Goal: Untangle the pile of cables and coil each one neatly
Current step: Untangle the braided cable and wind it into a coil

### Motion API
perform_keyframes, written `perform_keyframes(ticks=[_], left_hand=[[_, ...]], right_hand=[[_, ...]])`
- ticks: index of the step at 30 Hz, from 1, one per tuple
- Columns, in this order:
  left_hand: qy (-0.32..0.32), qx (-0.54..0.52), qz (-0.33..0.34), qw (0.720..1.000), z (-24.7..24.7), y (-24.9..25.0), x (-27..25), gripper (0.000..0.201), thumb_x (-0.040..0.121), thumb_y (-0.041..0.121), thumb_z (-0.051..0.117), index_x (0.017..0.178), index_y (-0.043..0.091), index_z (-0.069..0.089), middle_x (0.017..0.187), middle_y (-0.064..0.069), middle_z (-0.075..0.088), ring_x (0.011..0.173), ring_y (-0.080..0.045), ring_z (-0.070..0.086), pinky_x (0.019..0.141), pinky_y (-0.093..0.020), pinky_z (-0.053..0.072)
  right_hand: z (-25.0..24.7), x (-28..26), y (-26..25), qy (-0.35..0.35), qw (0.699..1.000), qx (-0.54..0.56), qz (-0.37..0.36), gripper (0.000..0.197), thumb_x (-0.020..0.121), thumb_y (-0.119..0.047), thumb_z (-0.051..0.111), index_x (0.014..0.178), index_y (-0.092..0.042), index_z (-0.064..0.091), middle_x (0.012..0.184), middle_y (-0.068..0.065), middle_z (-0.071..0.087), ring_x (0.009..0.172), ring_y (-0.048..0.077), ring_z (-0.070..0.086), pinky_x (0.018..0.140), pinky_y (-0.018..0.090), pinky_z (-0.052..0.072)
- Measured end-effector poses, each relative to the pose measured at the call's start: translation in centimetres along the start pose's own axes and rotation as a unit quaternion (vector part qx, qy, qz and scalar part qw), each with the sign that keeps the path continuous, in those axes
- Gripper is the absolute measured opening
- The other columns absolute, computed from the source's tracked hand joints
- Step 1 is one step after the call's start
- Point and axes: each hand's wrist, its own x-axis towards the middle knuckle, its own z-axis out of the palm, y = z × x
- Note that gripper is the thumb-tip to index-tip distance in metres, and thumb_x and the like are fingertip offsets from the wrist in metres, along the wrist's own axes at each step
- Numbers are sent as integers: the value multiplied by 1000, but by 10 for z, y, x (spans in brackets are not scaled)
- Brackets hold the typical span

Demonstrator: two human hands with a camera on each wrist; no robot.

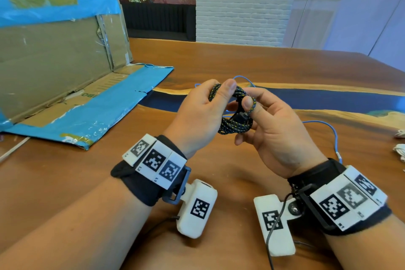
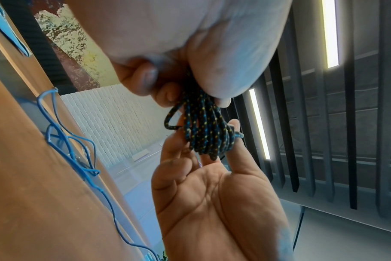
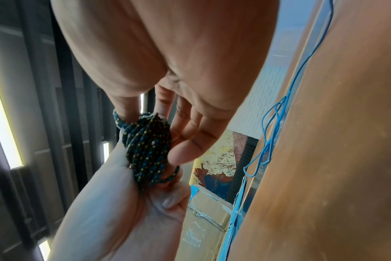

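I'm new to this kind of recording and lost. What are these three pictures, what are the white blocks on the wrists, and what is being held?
No robot here: a person works with bare hands. The big picture comes from a head-worn camera; the other two from cameras strapped to each wrist, which are the white blocks with black patterns. The left hand grips a coiled black speckled cable, and the right hand pinches one of its loops. On the wooden table lie a loose blue wire, white cords at the right edge, and flattened cardboard with blue tape.
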Motion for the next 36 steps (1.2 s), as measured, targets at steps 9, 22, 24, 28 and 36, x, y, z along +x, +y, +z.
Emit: perform_keyframes(ticks=[9, 22, 24, 28, 36], left_hand=[[-24, -62, -28, 997, 2, 6, -2, 40, 106, 37, 48, 91, 1, 53, 57, 10, 54, 47, -19, 52, 45, -33, 44], [-37, -93, -37, 994, 1, 11, -2, 32, 108, 30, 44, 89, 5, 50, 54, 12, 55, 45, -12, 47, 42, -27, 40], [-39, -85, -36, 995, 1, 11, -3, 32, 108, 30, 44, 90, 5, 51, 55, 12, 56, 46, -9, 49, 43, -27, 41], [-37, -65, -34, 997, 0, 8, -3, 33, 108, 29, 44, 84, 7, 49, 55, 14, 57, 50, -3, 53, 46, -22, 43], [-61, -39, -17, 997, -9, 7, 2, 35, 106, 34, 48, 80, 10, 48, 63, -3, 44, 58, -17, 42, 57, -29, 38]], right_hand=[[1, -1, 5, -45, 995, 60, 64, 51, 91, -46, 53, 125, -9, 65, 99, 12, 67, 72, 26, 64, 63, 35, 55], [-7, -1, -5, -73, 992, 51, 88, 46, 98, -40, 45, 125, -10, 67, 104, 14, 71, 80, 35, 70, 65, 40, 52], [-10, -1, -6, -86, 991, 42, 92, 50, 99, -38, 44, 133, -5, 61, 108, 16, 71, 83, 36, 71, 66, 39, 53], [-12, -1, -6, -90, 990, 44, 101, 51, 100, -37, 42, 136, -4, 58, 111, 17, 70, 85, 38, 71, 66, 40, 53], [-9, 1, -6, -31, 997, -24, 66, 41, 83, -42, 63, 103, -8, 73, 92, 12, 75, 71, 24, 67, 53, 30, 53]])
